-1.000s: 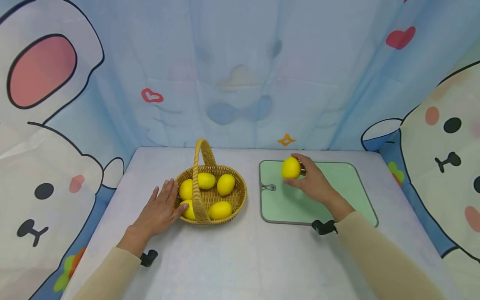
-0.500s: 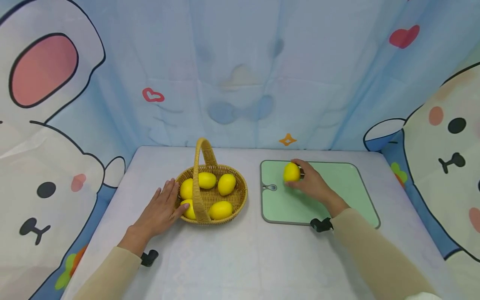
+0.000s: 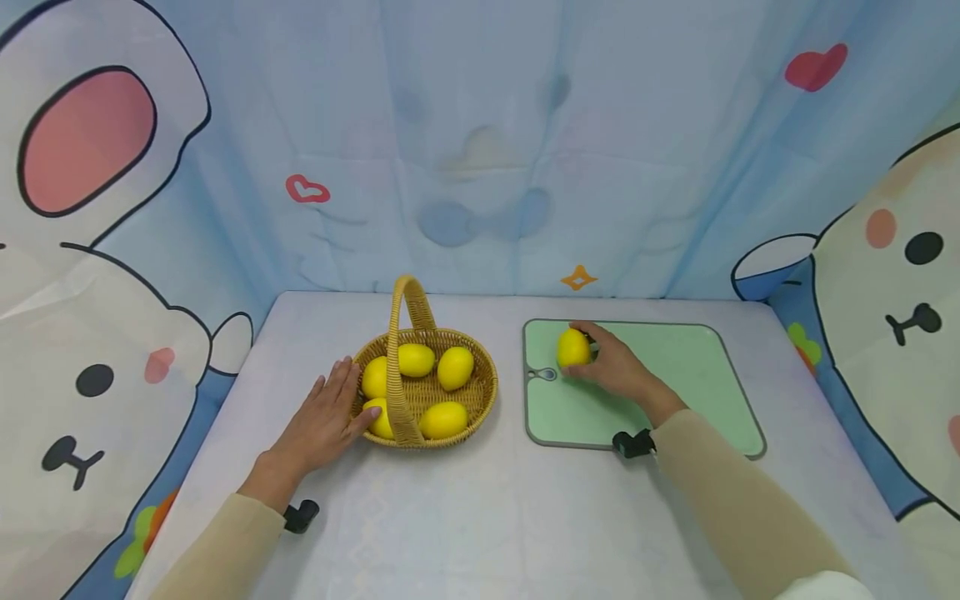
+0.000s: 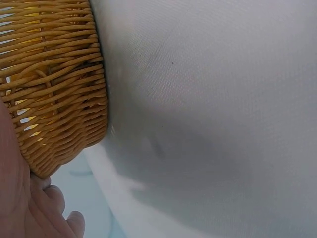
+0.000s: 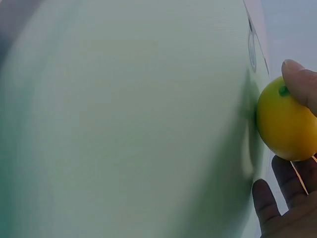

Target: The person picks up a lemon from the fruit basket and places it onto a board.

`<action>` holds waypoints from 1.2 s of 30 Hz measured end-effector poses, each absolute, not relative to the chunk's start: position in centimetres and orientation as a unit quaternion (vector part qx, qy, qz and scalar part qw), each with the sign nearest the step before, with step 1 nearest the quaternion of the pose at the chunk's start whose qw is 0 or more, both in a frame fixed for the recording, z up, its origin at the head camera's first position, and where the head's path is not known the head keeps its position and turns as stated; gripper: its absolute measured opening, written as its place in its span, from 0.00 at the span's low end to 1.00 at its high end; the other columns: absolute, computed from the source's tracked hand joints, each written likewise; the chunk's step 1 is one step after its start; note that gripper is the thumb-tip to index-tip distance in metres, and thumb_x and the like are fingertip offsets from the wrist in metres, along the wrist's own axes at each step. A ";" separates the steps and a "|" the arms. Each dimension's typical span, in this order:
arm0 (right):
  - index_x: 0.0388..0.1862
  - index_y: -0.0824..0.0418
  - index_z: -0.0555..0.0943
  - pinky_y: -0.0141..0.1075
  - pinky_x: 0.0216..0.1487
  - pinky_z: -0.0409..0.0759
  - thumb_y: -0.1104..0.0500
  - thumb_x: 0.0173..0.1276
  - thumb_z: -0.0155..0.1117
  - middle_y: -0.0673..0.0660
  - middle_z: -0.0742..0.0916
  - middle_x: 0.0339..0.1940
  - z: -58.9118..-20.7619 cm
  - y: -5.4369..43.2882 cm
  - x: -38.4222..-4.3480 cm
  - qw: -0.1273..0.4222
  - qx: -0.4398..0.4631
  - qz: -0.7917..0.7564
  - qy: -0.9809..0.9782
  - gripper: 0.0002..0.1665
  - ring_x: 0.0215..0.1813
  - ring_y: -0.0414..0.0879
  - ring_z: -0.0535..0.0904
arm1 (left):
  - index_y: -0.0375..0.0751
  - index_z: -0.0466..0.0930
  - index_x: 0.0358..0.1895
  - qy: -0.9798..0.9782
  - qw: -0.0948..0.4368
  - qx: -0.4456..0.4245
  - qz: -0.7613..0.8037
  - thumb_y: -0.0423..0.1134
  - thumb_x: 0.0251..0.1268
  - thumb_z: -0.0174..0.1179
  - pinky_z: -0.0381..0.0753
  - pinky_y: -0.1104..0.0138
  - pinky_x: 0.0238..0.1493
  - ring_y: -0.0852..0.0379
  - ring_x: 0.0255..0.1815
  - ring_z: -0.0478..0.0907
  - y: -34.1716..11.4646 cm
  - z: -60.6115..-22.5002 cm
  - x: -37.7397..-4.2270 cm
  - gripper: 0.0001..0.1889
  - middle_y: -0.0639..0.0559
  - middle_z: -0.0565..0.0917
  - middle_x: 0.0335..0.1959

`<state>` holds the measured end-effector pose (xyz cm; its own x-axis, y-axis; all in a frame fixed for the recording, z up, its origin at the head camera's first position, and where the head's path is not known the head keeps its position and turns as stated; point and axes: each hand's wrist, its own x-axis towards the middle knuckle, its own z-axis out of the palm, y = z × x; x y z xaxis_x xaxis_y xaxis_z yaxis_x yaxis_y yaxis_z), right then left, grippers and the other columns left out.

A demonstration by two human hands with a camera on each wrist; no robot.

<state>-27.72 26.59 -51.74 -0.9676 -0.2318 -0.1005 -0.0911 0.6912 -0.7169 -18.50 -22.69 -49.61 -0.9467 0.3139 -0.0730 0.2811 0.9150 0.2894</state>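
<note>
My right hand (image 3: 618,367) grips a yellow lemon (image 3: 573,348) between thumb and fingers, at the left part of a pale green cutting board (image 3: 660,400). In the right wrist view the lemon (image 5: 285,124) shows a small green stem end and sits very close to the board; whether it touches cannot be told. My left hand (image 3: 315,425) rests with straight fingers against the left side of a wicker basket (image 3: 486,400) with a tall handle. Several lemons (image 3: 444,420) lie in the basket. In the left wrist view, the basket's woven wall (image 4: 59,84) is beside the hand.
Basket and board stand apart on a white-covered table (image 3: 480,517). A blue cartoon-print curtain (image 3: 480,150) hangs behind the table and along both sides. The basket's handle (image 3: 397,358) rises over its middle.
My right hand has lowered the lemon and shifted it slightly left, toward the board's left edge. The left hand has stayed on the basket.
</note>
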 end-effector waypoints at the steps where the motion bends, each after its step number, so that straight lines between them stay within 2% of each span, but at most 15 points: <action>1: 0.85 0.56 0.59 0.63 0.69 0.74 0.49 0.67 0.78 0.67 0.70 0.80 -51.7 26.6 -27.8 0.094 -0.089 -0.383 0.915 0.55 0.69 0.64 0.72 | 0.32 0.41 0.86 0.977 0.059 0.152 0.139 0.66 0.83 0.44 0.43 0.44 0.88 0.40 0.89 0.42 -22.7 -49.6 -18.5 0.48 0.37 0.42 0.89; 14: 0.86 0.55 0.59 0.60 0.68 0.74 0.48 0.68 0.77 0.66 0.72 0.78 -51.6 27.0 -27.9 0.114 -0.093 -0.396 0.906 0.55 0.69 0.63 0.72 | 0.33 0.42 0.86 0.976 0.062 0.151 0.144 0.67 0.82 0.43 0.43 0.45 0.88 0.41 0.89 0.42 -22.8 -49.8 -18.6 0.48 0.38 0.42 0.89; 28: 0.85 0.57 0.60 0.51 0.61 0.75 0.45 0.67 0.78 0.66 0.78 0.68 -51.4 27.1 -28.0 0.125 -0.088 -0.390 0.908 0.55 0.64 0.59 0.73 | 0.31 0.42 0.86 0.975 0.052 0.154 0.151 0.66 0.83 0.45 0.44 0.44 0.88 0.40 0.89 0.42 -22.7 -49.7 -18.4 0.48 0.37 0.43 0.88; 36: 0.84 0.57 0.62 0.51 0.60 0.76 0.47 0.67 0.78 0.65 0.78 0.69 -51.5 27.2 -28.2 0.120 -0.093 -0.389 0.909 0.53 0.64 0.60 0.73 | 0.32 0.41 0.86 0.975 0.057 0.152 0.152 0.66 0.83 0.45 0.43 0.44 0.88 0.40 0.89 0.42 -22.7 -49.7 -18.4 0.48 0.37 0.42 0.89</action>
